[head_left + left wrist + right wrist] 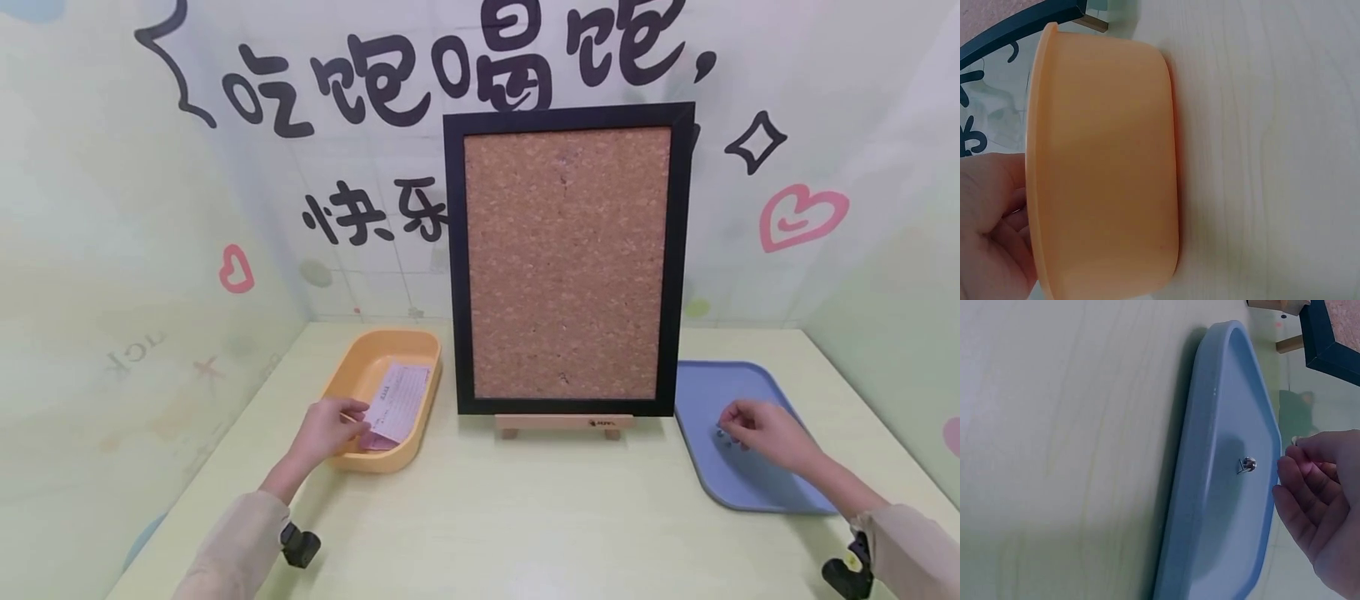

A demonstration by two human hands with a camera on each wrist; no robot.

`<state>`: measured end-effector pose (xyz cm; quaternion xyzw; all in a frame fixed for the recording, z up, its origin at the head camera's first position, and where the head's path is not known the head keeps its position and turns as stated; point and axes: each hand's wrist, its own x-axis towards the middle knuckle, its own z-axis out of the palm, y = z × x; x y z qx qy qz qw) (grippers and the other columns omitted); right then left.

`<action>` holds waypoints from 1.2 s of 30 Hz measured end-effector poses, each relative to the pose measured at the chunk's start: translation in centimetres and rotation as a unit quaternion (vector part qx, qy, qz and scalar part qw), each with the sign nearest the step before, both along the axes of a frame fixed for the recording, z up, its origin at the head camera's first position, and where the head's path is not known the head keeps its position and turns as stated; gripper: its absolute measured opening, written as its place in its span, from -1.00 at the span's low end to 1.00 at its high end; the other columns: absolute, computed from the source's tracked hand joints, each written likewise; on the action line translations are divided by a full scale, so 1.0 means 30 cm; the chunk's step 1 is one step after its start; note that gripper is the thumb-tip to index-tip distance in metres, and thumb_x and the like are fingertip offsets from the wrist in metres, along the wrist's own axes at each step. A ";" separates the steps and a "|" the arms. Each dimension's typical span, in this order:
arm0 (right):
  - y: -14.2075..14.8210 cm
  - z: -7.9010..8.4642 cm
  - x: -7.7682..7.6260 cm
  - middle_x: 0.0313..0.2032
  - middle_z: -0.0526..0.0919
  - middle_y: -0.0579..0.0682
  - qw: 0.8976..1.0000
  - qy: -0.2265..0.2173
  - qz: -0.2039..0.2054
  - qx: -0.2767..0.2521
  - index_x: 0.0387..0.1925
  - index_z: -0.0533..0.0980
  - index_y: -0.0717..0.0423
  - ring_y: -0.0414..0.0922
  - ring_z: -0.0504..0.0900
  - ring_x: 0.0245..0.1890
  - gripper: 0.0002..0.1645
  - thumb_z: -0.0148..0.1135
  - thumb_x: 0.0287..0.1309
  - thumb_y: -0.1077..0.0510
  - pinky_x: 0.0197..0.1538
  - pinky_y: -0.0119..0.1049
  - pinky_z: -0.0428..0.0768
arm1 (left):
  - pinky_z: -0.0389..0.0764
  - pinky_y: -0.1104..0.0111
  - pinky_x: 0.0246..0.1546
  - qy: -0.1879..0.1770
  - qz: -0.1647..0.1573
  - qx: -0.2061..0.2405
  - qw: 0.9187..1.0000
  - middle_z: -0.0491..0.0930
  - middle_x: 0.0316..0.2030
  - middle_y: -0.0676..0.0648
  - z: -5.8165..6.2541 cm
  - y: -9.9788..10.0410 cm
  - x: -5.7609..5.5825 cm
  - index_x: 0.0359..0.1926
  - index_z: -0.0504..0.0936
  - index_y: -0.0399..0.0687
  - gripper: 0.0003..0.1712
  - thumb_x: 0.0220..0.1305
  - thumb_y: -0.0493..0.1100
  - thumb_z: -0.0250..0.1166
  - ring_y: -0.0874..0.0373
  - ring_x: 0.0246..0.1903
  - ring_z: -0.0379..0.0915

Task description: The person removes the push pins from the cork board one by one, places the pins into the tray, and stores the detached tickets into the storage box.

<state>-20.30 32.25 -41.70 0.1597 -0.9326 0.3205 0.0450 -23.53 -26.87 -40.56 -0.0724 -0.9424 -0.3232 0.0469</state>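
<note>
My left hand (330,427) reaches over the near left rim of a yellow-orange tray (431,392). Its fingertips are at the left edge of a printed sheet of paper (403,400) in the tray; whether they pinch it I cannot tell. In the left wrist view the tray's wall (1104,169) hides those fingertips. Above a blue tray (720,383), my right hand (768,433) has its thumb and index finger together. The right wrist view shows this hand (1325,500) pinching a small pale push pin (1295,440). Silver push pins (1247,464) lie below in the blue tray.
Between the trays, a black-framed cork board (566,267) stands upright on a small wooden easel (562,423). A pink item (378,442) lies under the paper. Printed walls (360,283) border the pale table (525,517) at the back and sides.
</note>
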 end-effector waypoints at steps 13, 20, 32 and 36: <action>0.022 -0.077 -0.007 -0.65 0.46 -0.13 0.998 -0.043 0.037 0.000 -0.46 0.49 0.27 -0.39 0.34 -0.69 -0.93 0.11 0.11 0.35 -0.62 -0.42 0.41 | 0.58 0.28 -0.44 0.006 -0.016 -0.032 0.999 0.63 -0.46 -0.20 -0.008 0.004 -0.018 -0.26 0.60 -0.47 -0.72 -0.07 -0.39 0.32 0.05 -0.47 0.55; 0.019 -0.087 -0.002 -0.63 0.48 -0.10 0.998 -0.057 0.016 0.011 -0.44 0.49 0.29 -0.36 0.37 -0.69 -0.92 0.11 0.13 0.33 -0.61 -0.42 0.43 | 0.58 0.28 -0.44 0.001 -0.008 -0.035 0.999 0.62 -0.45 -0.18 -0.009 0.008 -0.019 -0.26 0.61 -0.44 -0.73 -0.06 -0.37 0.33 0.07 -0.47 0.53; 0.021 -0.079 -0.002 -0.63 0.47 -0.13 1.000 -0.016 0.021 0.013 -0.44 0.50 0.30 -0.38 0.34 -0.69 -0.95 0.11 0.07 0.40 -0.61 -0.43 0.40 | 0.56 0.28 -0.43 -0.012 0.005 -0.051 0.999 0.61 -0.44 -0.14 -0.004 0.011 -0.022 -0.23 0.61 -0.41 -0.71 -0.02 -0.31 0.33 0.10 -0.46 0.50; 0.021 -0.049 -0.003 -0.62 0.47 -0.12 1.000 0.005 0.026 0.009 -0.44 0.49 0.31 -0.38 0.32 -0.67 -0.93 0.08 0.06 0.43 -0.62 -0.42 0.38 | 0.56 0.27 -0.43 -0.009 0.001 -0.064 0.998 0.61 -0.44 -0.13 0.012 0.006 -0.022 -0.22 0.60 -0.42 -0.71 0.00 -0.31 0.31 0.09 -0.46 0.51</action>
